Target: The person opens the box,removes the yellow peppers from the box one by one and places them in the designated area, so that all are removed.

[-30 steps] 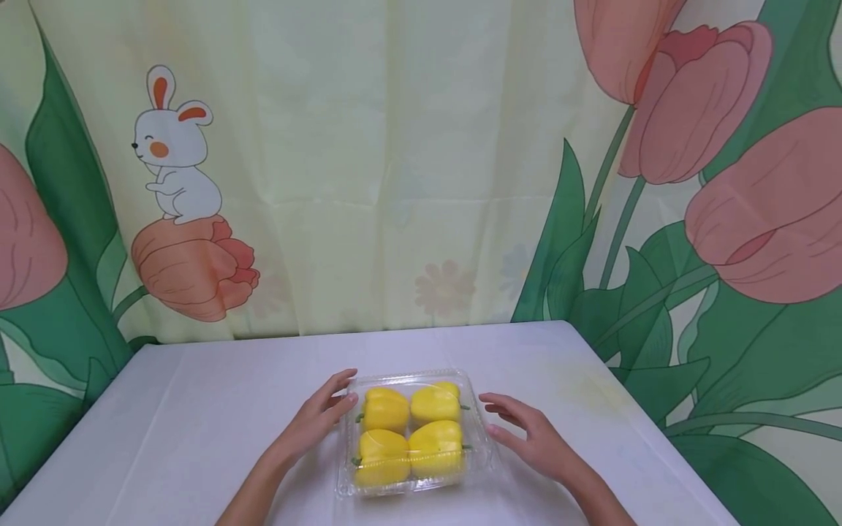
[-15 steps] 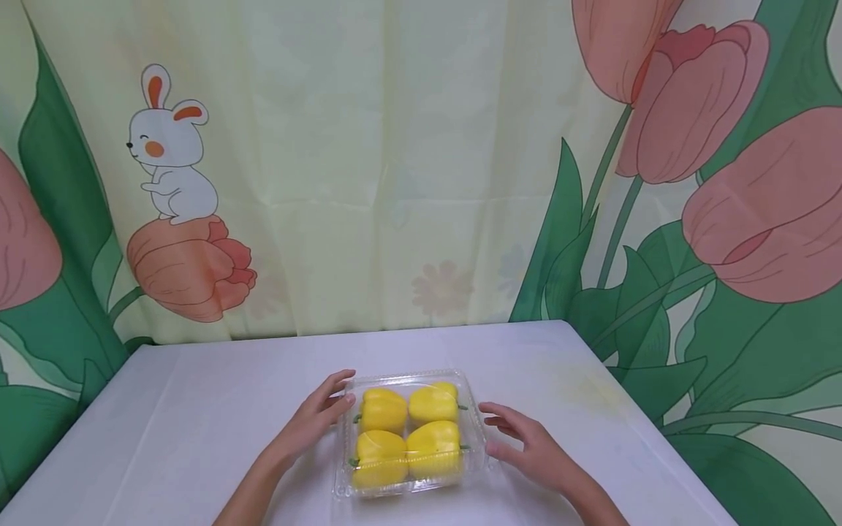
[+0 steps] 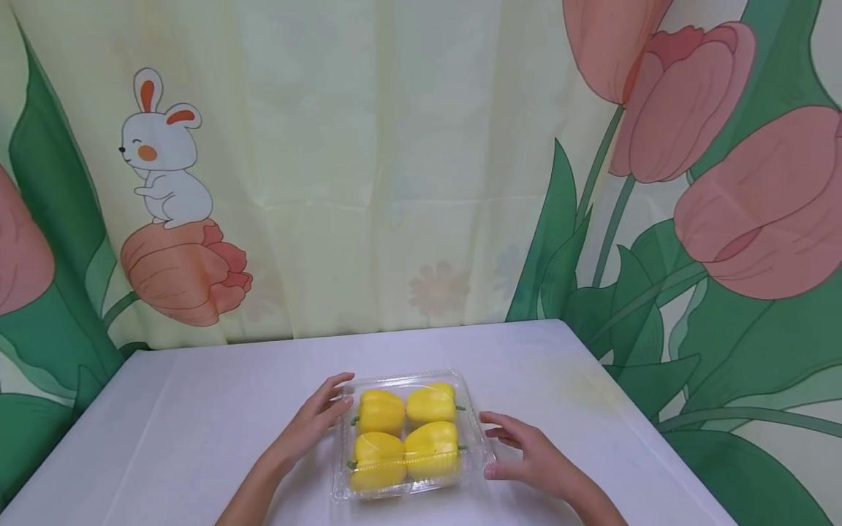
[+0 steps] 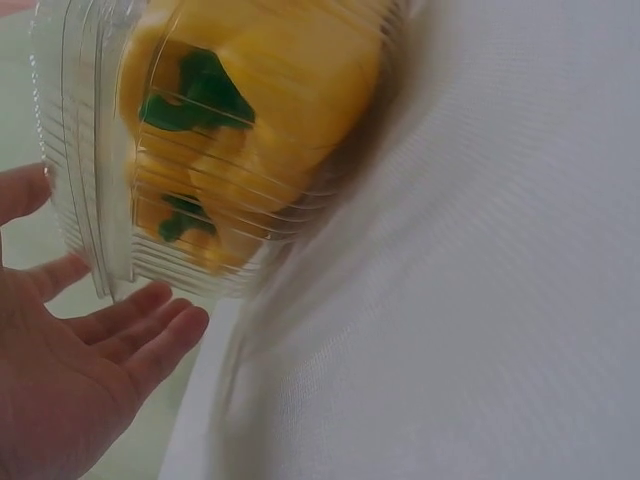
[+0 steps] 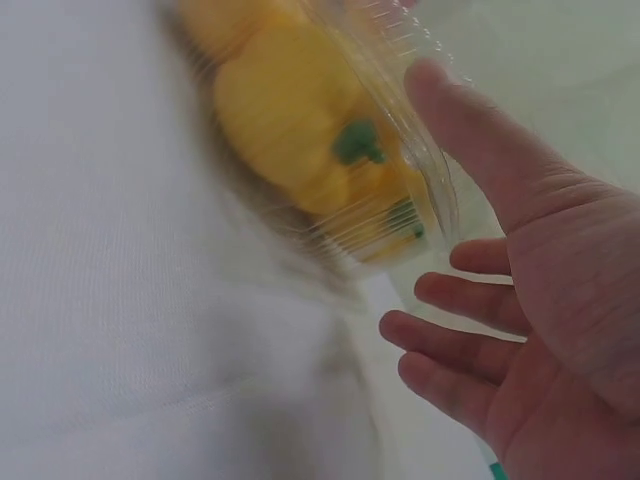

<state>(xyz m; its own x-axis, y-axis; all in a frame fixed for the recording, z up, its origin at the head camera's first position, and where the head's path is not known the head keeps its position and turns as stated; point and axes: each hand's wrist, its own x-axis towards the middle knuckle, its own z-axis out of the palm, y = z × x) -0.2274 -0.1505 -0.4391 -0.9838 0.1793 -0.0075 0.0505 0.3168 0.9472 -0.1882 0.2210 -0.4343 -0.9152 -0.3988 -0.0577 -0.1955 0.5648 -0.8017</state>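
A clear plastic clamshell box (image 3: 408, 379) lies on the table in the head view, its lid down over several yellow bell peppers (image 3: 430, 446) with green stems. My left hand (image 3: 314, 420) is at the box's left side, fingers loosely extended. In the left wrist view its fingertips (image 4: 185, 322) are right at the box's flanged rim (image 4: 115, 150). On the other side, my right hand (image 3: 536, 456) has its thumb and fingers spread apart. The right thumb (image 5: 440, 95) overlaps the box's edge in the right wrist view, while the other fingers sit below the rim.
A white cloth covers the table (image 3: 217, 409). Behind it hangs a pale curtain (image 3: 316, 146) printed with a rabbit (image 3: 172, 157) and large pink tulips (image 3: 691, 102). The table's right edge slants away beside the printed leaves.
My right hand has shifted slightly toward me, with its thumb dropping lower along the box's right edge. The left hand and the box keep their places, and the head view has turned slightly.
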